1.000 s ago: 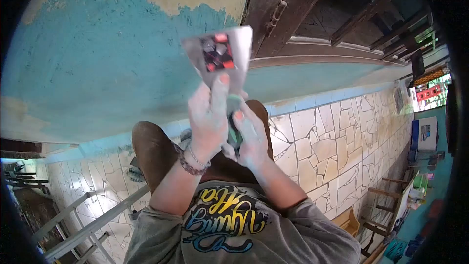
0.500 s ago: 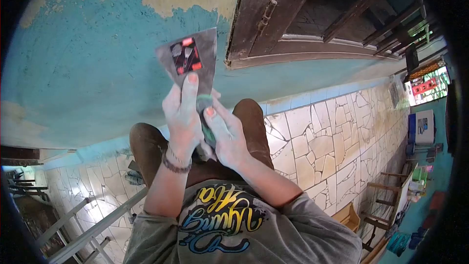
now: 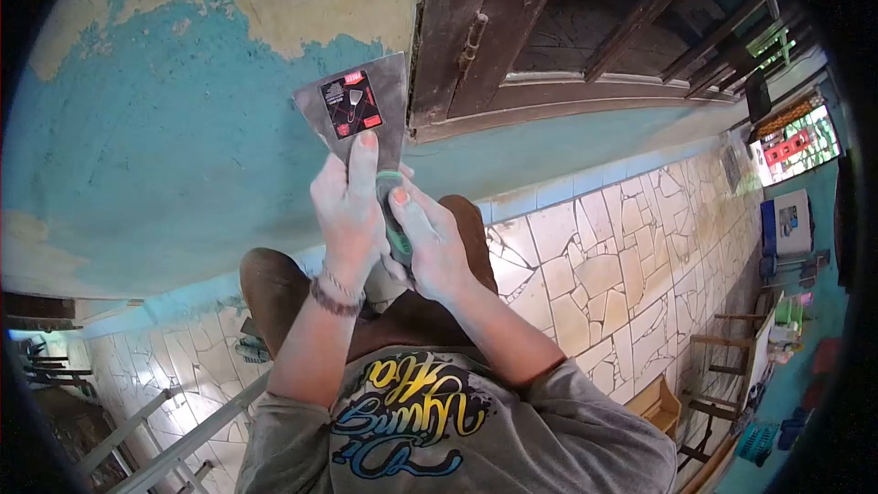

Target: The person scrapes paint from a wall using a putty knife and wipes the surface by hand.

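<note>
I hold a putty knife (image 3: 393, 114) upright in both hands, its wide metal blade pointing up, with a black and red label on the blade's face. My left hand (image 3: 349, 206), dusted white and with a bracelet at the wrist, is closed on the lower blade. Its thumb presses just below the label, and its fingers are mostly hidden behind. Around the green and dark handle (image 3: 395, 224) my right hand (image 3: 434, 252) is closed, thumb along the top. Beyond the blade is a wall (image 3: 183, 137) with blue paint and bare beige patches.
A brown wooden window frame (image 3: 457, 82) lies right of the blade. Metal ladder rails (image 3: 183, 434) cross the lower left. Below is a floor of irregular pale stone tiles (image 3: 585, 279). A wooden ladder-like frame (image 3: 722, 370) and a white and blue box (image 3: 788, 227) stand far right.
The view has shifted slightly, so the window frame sits further left. The putty knife's label now shows sharper. Both hands keep their hold on the putty knife.
</note>
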`<state>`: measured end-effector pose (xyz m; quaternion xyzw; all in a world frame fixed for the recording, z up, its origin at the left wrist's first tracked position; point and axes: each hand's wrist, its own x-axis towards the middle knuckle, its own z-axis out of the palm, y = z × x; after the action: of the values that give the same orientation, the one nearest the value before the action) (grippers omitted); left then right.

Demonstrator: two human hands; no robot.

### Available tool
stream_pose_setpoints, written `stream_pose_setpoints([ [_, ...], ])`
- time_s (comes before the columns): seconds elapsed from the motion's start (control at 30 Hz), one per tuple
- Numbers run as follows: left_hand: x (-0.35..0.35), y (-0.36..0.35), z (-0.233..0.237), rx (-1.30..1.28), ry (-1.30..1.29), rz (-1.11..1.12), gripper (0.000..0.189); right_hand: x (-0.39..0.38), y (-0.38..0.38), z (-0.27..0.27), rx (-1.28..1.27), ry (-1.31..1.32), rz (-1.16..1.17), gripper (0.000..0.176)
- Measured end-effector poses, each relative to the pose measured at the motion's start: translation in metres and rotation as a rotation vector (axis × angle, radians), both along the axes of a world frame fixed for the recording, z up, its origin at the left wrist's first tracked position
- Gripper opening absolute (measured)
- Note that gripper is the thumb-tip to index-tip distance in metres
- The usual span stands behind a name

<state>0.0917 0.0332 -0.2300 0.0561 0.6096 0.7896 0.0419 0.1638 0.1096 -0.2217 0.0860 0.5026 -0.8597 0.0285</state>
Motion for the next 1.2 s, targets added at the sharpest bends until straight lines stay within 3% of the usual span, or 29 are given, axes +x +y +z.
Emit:
stream_pose_setpoints([
  [0.03, -0.007, -0.003, 0.0, -0.016, -0.004, -0.011, 0.033, -0.003, -0.001, -0.012, -0.045, -0.029, -0.003, 0.039],
  [0.07, -0.016, -0.007, -0.026, -0.289, 0.127, 0.095, 0.031, -0.008, -0.002, -0.035, -0.087, -0.055, -0.002, 0.039],
  [0.17, 0.008, -0.007, -0.041, -0.011, -0.058, 0.022, 0.03, 0.006, -0.007, -0.047, -0.231, -0.239, 0.014, 0.031],
  [0.23, 0.019, -0.007, -0.044, -0.033, -0.101, 0.017, 0.03, 0.016, -0.005, -0.052, -0.211, -0.315, 0.042, 0.033],
  [0.27, 0.023, -0.007, -0.044, -0.044, -0.123, 0.013, 0.031, 0.019, -0.004, -0.05, -0.125, -0.211, 0.036, 0.033],
  [0.33, 0.021, -0.006, -0.021, 0.003, -0.047, 0.009, 0.029, 0.022, -0.002, -0.032, 0.054, -0.006, 0.026, 0.035],
  [0.4, 0.018, -0.002, 0.02, -0.022, 0.015, 0.042, 0.03, 0.013, 0.001, -0.009, 0.0, -0.026, 0.034, 0.037],
  [0.47, 0.002, -0.003, -0.003, -0.086, 0.018, 0.055, 0.031, 0.0, -0.002, -0.009, 0.041, -0.045, -0.006, 0.037],
  [0.53, -0.01, -0.008, -0.046, -0.149, 0.038, 0.065, 0.029, -0.001, -0.007, -0.047, 0.001, -0.115, -0.014, 0.035],
  [0.57, 0.002, -0.004, -0.044, -0.031, -0.083, 0.051, 0.027, 0.002, -0.009, -0.062, -0.019, -0.154, -0.014, 0.034],
  [0.7, 0.034, -0.018, -0.091, -0.069, -0.346, 0.017, 0.03, 0.02, -0.014, -0.093, -0.194, -0.477, 0.057, 0.032],
  [0.77, 0.034, -0.016, -0.094, -0.009, -0.304, 0.018, 0.029, 0.026, -0.015, -0.088, -0.029, -0.313, 0.036, 0.034],
  [0.87, 0.033, -0.014, -0.05, 0.027, -0.178, 0.029, 0.029, 0.03, -0.017, -0.058, 0.055, -0.081, 0.005, 0.042],
  [0.97, 0.007, -0.012, -0.062, -0.038, -0.172, 0.009, 0.03, 0.007, -0.01, -0.068, 0.042, -0.059, 0.003, 0.042],
  [1.0, 0.0, -0.011, -0.086, -0.01, -0.137, 0.018, 0.029, -0.005, -0.012, -0.101, 0.165, -0.072, -0.042, 0.039],
  [1.1, 0.01, -0.004, -0.119, -0.195, -0.024, 0.112, 0.028, 0.009, -0.015, -0.111, 0.18, -0.193, -0.081, 0.039],
  [1.13, 0.019, -0.009, -0.12, -0.126, -0.26, 0.017, 0.028, 0.017, -0.012, -0.104, 0.048, -0.336, -0.015, 0.038],
  [1.2, 0.033, -0.011, -0.129, -0.128, -0.239, 0.057, 0.028, 0.031, -0.014, -0.108, 0.119, -0.321, -0.019, 0.039],
])
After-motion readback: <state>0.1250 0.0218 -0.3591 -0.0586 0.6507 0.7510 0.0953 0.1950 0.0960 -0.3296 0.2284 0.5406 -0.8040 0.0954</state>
